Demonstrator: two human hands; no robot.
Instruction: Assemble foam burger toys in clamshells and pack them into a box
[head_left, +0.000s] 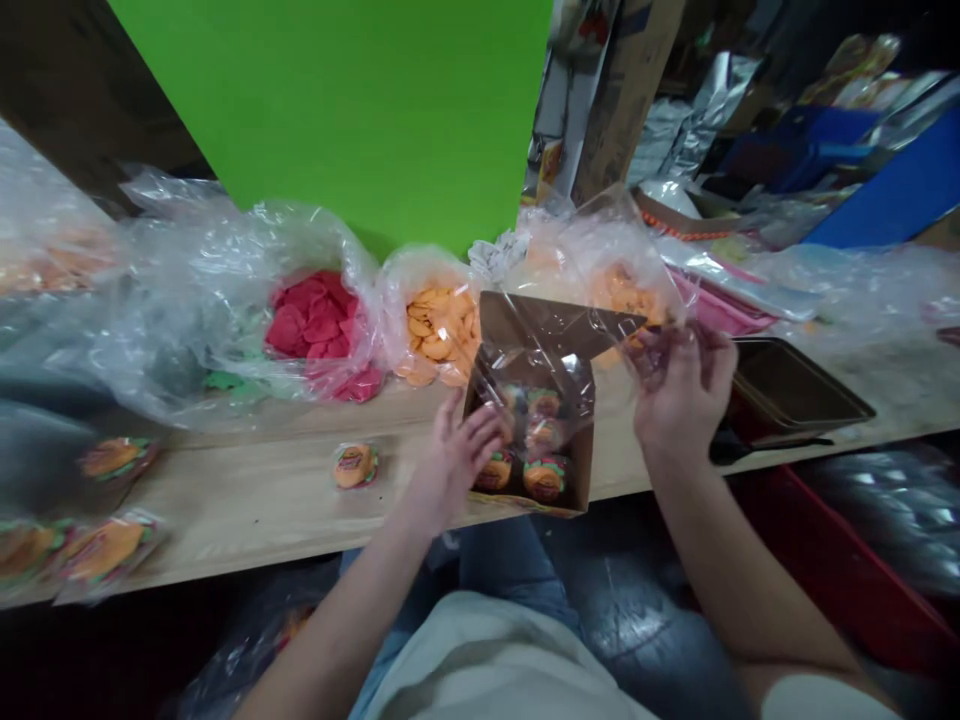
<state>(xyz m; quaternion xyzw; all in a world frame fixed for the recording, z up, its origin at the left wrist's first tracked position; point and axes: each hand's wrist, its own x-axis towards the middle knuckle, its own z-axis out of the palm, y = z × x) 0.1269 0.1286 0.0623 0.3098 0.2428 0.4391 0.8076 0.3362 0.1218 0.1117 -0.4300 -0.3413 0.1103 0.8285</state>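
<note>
A small brown cardboard box stands near the front edge of the wooden table, its lid raised at the back. Inside it sit several wrapped burger-shaped pieces. My left hand is at the box's left side, fingers spread and reaching over its rim; whether they press on the box I cannot tell. To the right of the box, my right hand pinches clear plastic film that stretches across the lid and the box's opening. One wrapped burger piece lies left of my left hand.
Clear bags behind the box hold red pieces and orange pieces. More wrapped burgers lie at the far left. A dark tray is at the right. A green panel rises behind the table.
</note>
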